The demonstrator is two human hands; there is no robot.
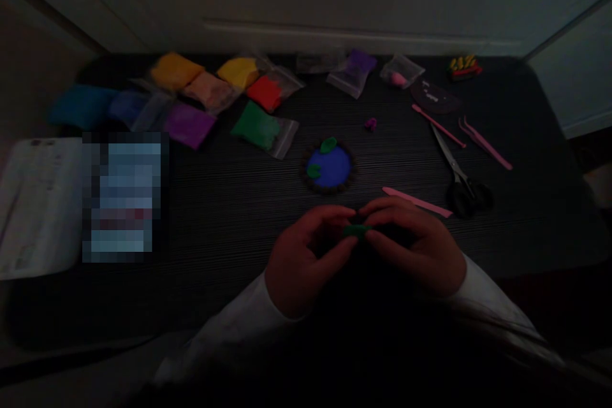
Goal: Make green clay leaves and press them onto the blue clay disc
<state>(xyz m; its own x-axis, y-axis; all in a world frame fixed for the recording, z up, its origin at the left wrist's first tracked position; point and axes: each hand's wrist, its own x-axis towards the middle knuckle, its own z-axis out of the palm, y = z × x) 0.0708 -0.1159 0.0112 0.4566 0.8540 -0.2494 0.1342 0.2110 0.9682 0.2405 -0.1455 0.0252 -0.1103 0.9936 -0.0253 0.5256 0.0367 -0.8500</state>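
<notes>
Between the fingertips of both hands is a small flat piece of green clay (356,230). My left hand (308,258) pinches its left end, and my right hand (418,242) its right end. Just beyond them on the dark table lies a round blue clay pond (332,167) with a brown, beaded rim. Two green clay leaves rest on it: one leaf (327,145) at the top edge, and a notched leaf (313,171) at the left. A pink flat clay tool (425,203) lies close to my right hand's fingers.
Right of the hands lie scissors (454,169), pink tweezers (488,146) and a thin pink tool (437,125). Bagged clay, including a green pack (258,126), lines the back left. A purple bit (371,123) sits beyond the pond. A pixelated screen (127,197) and white packet (43,204) are left.
</notes>
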